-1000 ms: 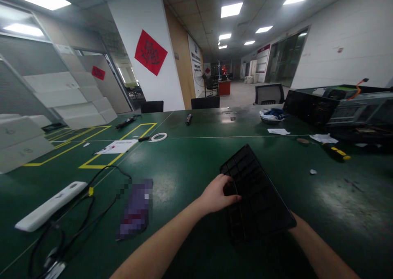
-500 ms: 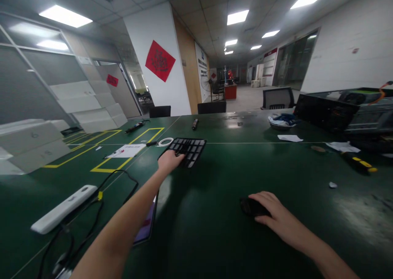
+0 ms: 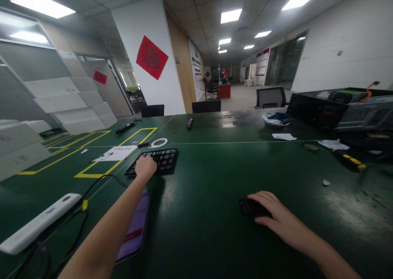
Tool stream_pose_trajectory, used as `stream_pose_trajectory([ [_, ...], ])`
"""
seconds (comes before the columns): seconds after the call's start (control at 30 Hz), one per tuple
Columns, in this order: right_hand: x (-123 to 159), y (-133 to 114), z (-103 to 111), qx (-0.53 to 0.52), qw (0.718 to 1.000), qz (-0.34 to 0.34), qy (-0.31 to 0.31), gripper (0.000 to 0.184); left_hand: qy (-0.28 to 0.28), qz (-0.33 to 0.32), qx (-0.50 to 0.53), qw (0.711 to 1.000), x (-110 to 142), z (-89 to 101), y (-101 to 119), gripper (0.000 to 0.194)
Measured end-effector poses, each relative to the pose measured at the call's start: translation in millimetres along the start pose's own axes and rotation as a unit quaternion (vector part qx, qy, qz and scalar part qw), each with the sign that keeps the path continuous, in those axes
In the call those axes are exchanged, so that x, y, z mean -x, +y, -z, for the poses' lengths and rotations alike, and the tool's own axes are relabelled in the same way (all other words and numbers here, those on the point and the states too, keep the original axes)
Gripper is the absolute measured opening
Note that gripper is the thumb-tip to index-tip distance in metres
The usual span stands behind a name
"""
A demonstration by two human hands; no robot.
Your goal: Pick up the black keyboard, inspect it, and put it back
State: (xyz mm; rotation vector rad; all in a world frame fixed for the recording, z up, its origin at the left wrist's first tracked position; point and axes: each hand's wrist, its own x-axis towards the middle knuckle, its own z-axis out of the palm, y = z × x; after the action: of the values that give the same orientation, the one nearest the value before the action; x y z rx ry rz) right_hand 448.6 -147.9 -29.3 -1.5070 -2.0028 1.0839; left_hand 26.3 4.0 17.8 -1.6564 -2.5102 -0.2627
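Note:
My left hand (image 3: 146, 167) reaches forward with its fingers closed on a flat black grid panel (image 3: 167, 160) with rectangular cells. The panel lies nearly level, low over the green table; whether it touches the surface I cannot tell. Under my left forearm is a tablet (image 3: 135, 230) with a lit purple screen, partly hidden by the arm. My right hand (image 3: 268, 205) rests on the table, its fingers wrapped round a small dark object (image 3: 249, 207), whose far part the fingers cover.
A white power strip (image 3: 43, 221) with black cables lies at left. Beyond the panel are a white ring (image 3: 159, 142), a paper sheet (image 3: 115, 153) and a dark cylinder (image 3: 189, 123). At right sit a bowl with cloth (image 3: 276, 120), a yellow-black tool (image 3: 350, 161) and an open computer case (image 3: 319, 111).
My left hand has moved left and closer with the grid panel, which was tilted and raised and is now flatter. More of the tablet shows. My right hand stays in place.

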Motion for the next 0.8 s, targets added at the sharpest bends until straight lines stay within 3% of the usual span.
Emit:
stream_pose_trajectory([
  [0.13,-4,36,23,0.102,0.984,-0.018,0.145,0.048,-0.023,-0.137,0.034,0.99,34,1.1,18,0.048],
  [0.23,-6,74,40,0.214,0.938,-0.07,0.264,0.048,-0.067,-0.263,0.086,0.959,70,-9.5,34,0.058],
  [0.3,-6,93,45,0.271,0.912,-0.106,0.29,0.048,-0.095,-0.306,0.108,0.941,91,-18.6,43,0.065],
  [0.47,-5,106,45,0.325,0.894,-0.15,0.27,0.054,-0.104,-0.31,0.113,0.938,112,-33.5,51,0.067],
  [0.7,-6,92,47,0.323,0.875,-0.172,0.316,0.078,0.007,-0.273,0.013,0.962,113,-30.5,45,0.043],
  [0.8,1,83,51,0.309,0.875,-0.179,0.328,0.079,0.008,-0.257,-0.03,0.966,118,-27.5,44,0.034],
])
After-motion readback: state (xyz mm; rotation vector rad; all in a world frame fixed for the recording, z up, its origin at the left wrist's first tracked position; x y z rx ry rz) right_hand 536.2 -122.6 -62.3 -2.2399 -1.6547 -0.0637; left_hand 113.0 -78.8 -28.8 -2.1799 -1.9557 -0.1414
